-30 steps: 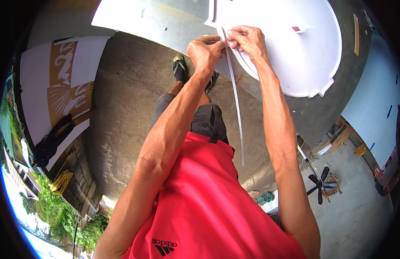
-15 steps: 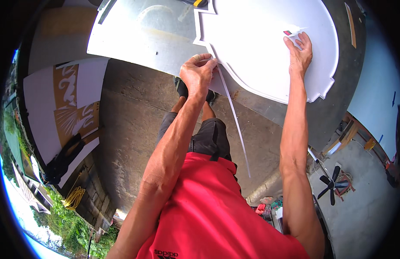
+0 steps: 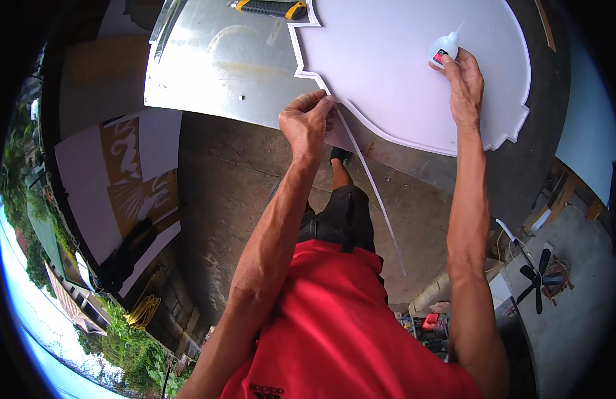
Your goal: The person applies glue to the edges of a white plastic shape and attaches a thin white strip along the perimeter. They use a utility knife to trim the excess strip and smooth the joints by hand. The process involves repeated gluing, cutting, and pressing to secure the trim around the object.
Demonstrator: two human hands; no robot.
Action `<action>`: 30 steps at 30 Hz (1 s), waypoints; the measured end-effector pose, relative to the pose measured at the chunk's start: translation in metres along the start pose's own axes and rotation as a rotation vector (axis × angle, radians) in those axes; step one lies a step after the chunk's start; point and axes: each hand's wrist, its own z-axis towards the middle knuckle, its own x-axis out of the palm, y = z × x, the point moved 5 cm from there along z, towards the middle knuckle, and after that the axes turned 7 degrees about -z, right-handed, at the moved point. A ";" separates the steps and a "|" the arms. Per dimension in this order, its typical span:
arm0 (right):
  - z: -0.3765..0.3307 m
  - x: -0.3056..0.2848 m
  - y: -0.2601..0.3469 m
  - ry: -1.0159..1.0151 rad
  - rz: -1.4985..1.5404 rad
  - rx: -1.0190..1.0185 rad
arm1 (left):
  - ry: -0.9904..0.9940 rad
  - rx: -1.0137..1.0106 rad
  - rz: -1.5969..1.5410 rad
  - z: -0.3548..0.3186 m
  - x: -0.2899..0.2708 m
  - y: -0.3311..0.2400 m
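Observation:
A large white panel [image 3: 401, 73] with a curved, notched outline lies on the work table, a thin raised rim along its border. My left hand [image 3: 303, 125] pinches a narrow white strip [image 3: 371, 176] at the panel's near left edge, by a corner of the rim. The strip's loose end hangs down past the table edge toward the floor. Over the panel's right part, my right hand [image 3: 466, 96] grips a small white squeeze bottle [image 3: 444, 49] with a thin pointed nozzle and a red and black label. The nozzle points up and away from me.
A yellow and black utility knife [image 3: 281, 9] lies on a shiny metal sheet [image 3: 208, 70] left of the panel. Patterned brown-and-white boards [image 3: 132, 176] stand at the left, near coiled yellow cord [image 3: 144, 311]. A black-bladed fan [image 3: 535, 282] is at lower right.
My right hand has closed around the squeeze bottle, which now shows more upright in the fingers. My left hand keeps its pinch on the strip. The whole view has shifted slightly.

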 end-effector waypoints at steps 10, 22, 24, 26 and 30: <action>-0.135 0.011 0.012 0.161 -0.070 0.312 | 0.017 -0.003 -0.026 0.002 0.001 0.005; -0.126 0.030 0.020 0.171 -0.421 0.162 | 0.017 0.007 -0.020 0.003 0.002 0.004; -0.123 0.033 0.022 0.182 -0.457 0.131 | 0.020 0.001 -0.012 0.003 0.002 0.004; -0.119 0.036 0.024 0.191 -0.488 0.099 | 0.026 0.011 -0.029 0.003 0.001 0.005; -0.116 0.041 0.028 0.191 -0.503 0.064 | 0.023 0.008 -0.027 0.003 0.002 0.004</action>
